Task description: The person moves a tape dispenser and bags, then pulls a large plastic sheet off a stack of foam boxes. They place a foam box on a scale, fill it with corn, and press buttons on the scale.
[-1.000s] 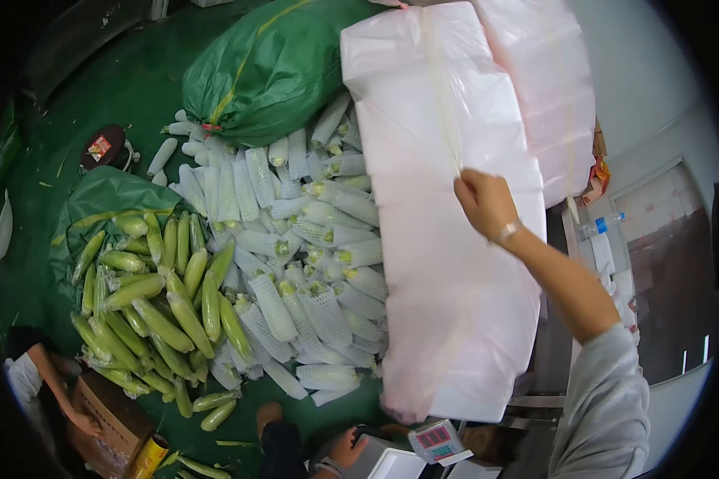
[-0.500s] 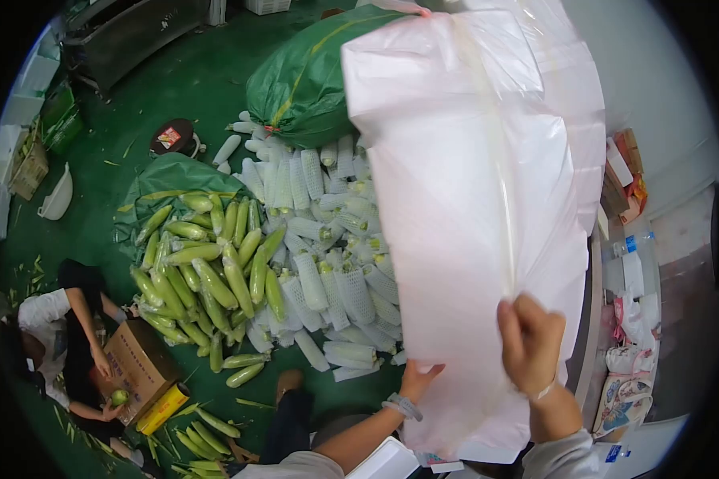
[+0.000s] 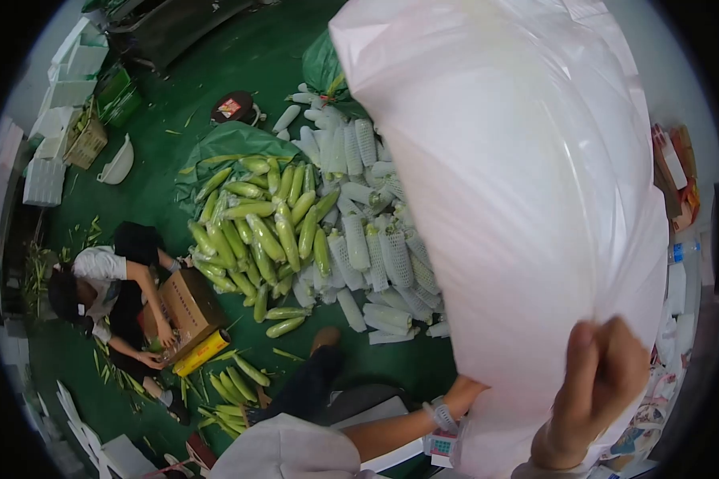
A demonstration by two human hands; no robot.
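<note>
A large pale pinkish-white plastic bag (image 3: 519, 199) fills the right half of the view, with a lengthwise seam or fold. My right hand (image 3: 599, 383) is closed in a pinch at its near part, gripping the plastic. At the bag's lower left edge is my left hand (image 3: 465, 393), a grey band on the wrist; its fingers are hidden by the plastic. Left of the bag lies a heap of pale vegetables in white foam net sleeves (image 3: 367, 247). Beside them is a pile of long green vegetables in clear film (image 3: 264, 223).
A seated person (image 3: 108, 291) at left has hands at a cardboard box (image 3: 188, 310), near a yellow box (image 3: 202, 353). Green sacking (image 3: 232, 144), a round stool (image 3: 233, 106) and a white scoop-like container (image 3: 117, 162) are on the green floor. Loose vegetables (image 3: 233, 385) lie near my leg.
The bag looms larger and nearer, covering more of the right side. Both hands appear further right, and the view has shifted. The seated person's hands have moved closer to the box.
</note>
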